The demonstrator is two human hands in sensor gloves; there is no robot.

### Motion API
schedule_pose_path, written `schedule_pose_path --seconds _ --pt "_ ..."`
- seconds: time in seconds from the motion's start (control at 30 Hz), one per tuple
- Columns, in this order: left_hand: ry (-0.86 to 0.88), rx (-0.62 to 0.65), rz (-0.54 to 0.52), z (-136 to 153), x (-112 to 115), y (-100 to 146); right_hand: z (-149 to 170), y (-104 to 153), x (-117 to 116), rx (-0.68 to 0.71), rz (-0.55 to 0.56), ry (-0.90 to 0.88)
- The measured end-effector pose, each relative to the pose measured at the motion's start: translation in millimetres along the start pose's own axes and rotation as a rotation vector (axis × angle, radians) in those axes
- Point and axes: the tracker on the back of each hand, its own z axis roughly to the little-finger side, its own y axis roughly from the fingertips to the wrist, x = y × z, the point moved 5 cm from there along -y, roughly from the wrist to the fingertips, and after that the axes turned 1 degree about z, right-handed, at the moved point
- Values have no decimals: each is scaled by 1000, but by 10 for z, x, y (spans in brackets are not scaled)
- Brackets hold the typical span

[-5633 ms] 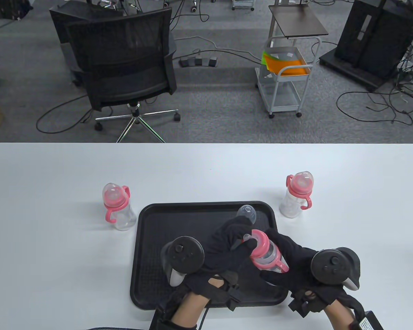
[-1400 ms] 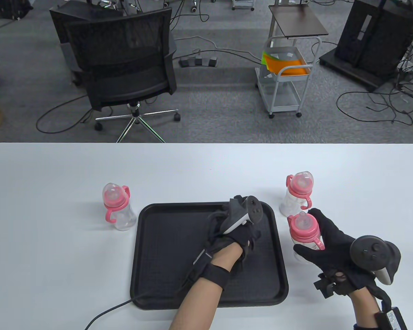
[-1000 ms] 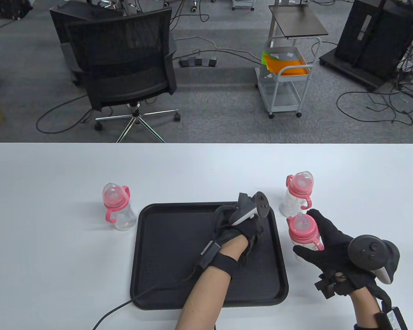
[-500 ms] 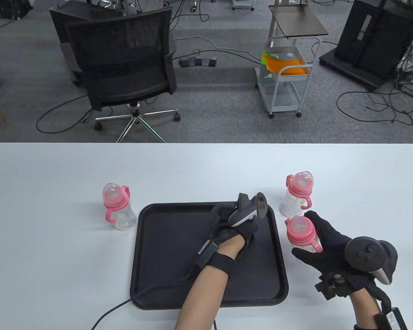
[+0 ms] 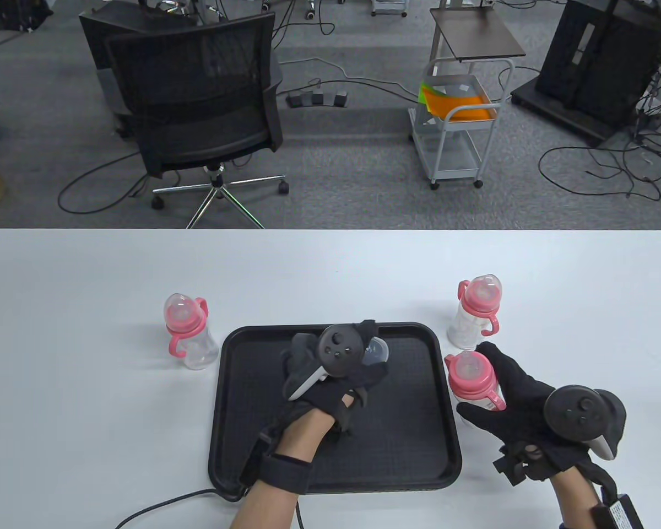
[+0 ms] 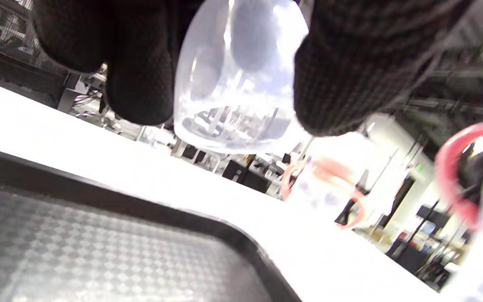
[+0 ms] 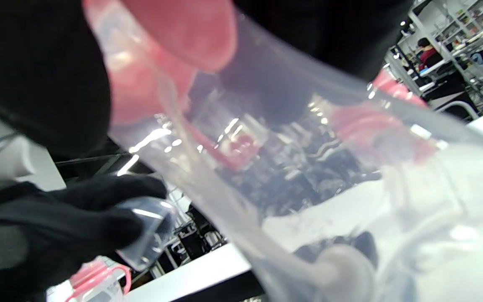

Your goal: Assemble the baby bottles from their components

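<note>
My left hand [image 5: 358, 363] holds a clear dome cap [image 5: 377, 352] above the black tray [image 5: 253, 419]; in the left wrist view the cap [image 6: 237, 84] sits between my gloved fingers [image 6: 350, 71]. My right hand [image 5: 507, 391] grips a clear bottle with a pink collar and teat [image 5: 472, 380] upright, just right of the tray. The right wrist view shows that bottle [image 7: 266, 167] close up and the left hand with the cap [image 7: 147, 230] beyond it.
A capped bottle [image 5: 187, 330] stands left of the tray. Another capped bottle [image 5: 475, 311] stands right of it, just behind the held one. A black office chair [image 5: 198, 99] and a white cart [image 5: 457, 121] stand beyond the table's far edge.
My left hand has lifted the clear cap off the tray's far right corner and turned palm down, moving left. My right hand has shifted the bottle slightly left toward the tray.
</note>
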Motion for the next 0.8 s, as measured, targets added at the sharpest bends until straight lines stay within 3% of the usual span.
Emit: schedule_pose_path --seconds 0.2,0.33,0.5,0.8 --pt "280 52 -105 234 -99 261 -30 10 -68 25 12 -36" --pt "419 156 -126 261 -139 343 -44 11 -64 32 17 -66" --pt "548 325 -119 70 -169 391 -52 5 -137 40 -18 -55" --pt "539 457 -105 -304 -144 499 -157 17 -248 76 -63 26"
